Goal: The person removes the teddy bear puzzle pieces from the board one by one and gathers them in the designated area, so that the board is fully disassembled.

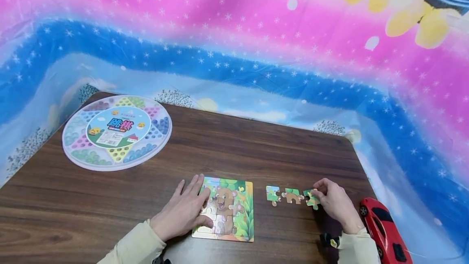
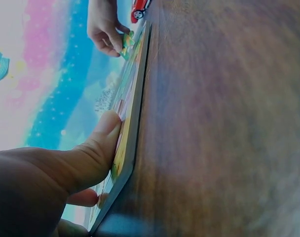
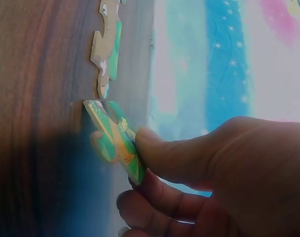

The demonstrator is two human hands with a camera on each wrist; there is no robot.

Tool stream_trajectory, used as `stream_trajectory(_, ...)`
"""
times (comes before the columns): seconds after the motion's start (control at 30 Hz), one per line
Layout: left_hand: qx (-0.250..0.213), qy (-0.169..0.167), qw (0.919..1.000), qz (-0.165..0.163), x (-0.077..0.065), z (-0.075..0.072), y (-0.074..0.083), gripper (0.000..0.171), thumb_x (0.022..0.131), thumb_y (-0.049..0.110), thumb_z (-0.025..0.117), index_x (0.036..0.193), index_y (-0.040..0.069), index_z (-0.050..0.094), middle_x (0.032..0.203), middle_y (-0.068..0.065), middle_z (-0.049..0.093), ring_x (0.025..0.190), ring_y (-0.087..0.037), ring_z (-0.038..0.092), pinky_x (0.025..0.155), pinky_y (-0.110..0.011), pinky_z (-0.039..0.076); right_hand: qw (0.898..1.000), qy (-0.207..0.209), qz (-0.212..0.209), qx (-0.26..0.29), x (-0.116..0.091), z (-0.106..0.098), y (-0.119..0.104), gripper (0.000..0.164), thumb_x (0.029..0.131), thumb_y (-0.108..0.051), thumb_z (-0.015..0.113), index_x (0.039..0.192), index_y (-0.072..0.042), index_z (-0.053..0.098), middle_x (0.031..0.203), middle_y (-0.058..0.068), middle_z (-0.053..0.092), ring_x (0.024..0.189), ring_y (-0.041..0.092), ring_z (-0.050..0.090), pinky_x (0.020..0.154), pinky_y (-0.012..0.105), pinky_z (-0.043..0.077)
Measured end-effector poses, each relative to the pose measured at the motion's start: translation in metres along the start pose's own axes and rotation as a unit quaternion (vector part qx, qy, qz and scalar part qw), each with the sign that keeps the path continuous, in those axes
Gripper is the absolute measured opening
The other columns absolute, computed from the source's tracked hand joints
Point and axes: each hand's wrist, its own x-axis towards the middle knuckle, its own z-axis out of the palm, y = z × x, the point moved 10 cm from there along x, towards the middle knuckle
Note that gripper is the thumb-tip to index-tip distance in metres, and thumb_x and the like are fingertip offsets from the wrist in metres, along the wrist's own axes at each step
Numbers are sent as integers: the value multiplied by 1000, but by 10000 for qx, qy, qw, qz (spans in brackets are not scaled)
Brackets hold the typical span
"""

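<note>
A bear jigsaw puzzle (image 1: 224, 205) lies in its flat board on the table. My left hand (image 1: 185, 209) rests on its left side, fingers spread and straight, and in the left wrist view the thumb (image 2: 98, 145) lies on the board's edge (image 2: 132, 143). To the right, my right hand (image 1: 335, 203) pinches a green and orange puzzle piece (image 3: 118, 140) between thumb and fingers. That piece is tilted, one end close over the table. Beside it lie a brown and green piece (image 1: 292, 196) and a green-blue piece (image 1: 272, 194), in a row.
A round Chinese checkers set (image 1: 117, 131) sits at the table's back left. By the right edge, next to my right wrist, stands a red toy car (image 1: 384, 229). A patterned cloth (image 1: 234, 60) hangs behind the wooden table (image 1: 227, 137).
</note>
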Motion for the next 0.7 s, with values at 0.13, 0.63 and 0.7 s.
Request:
stream_trajectory(0.13,86,6,10000,32,1,-1,1,50,73,57,70,81,16,42,143,-39,34,134,-50,34,98,-70,30,10000,-38,50,-23,2,3,1,15,95,-16,62,104,-4,63,82,2,63,66,13,57,59,34,45)
stream_trajectory(0.63,32,7,9999,96,1,-2,1,51,74,55,71,82,16,39,143,-39,34,135,-50,33,97,-72,30,9995,0,227,-218,2,4,2,29,91,-31,68,104,-6,62,78,2,61,62,16,53,57,35,43)
stream_trajectory(0.7,27,-7,9999,98,1,-2,1,51,74,55,71,82,15,40,143,-39,34,135,-50,33,97,-71,30,9993,-94,277,-226,0,6,4,33,88,-32,72,105,-5,61,80,2,61,65,15,54,60,35,44)
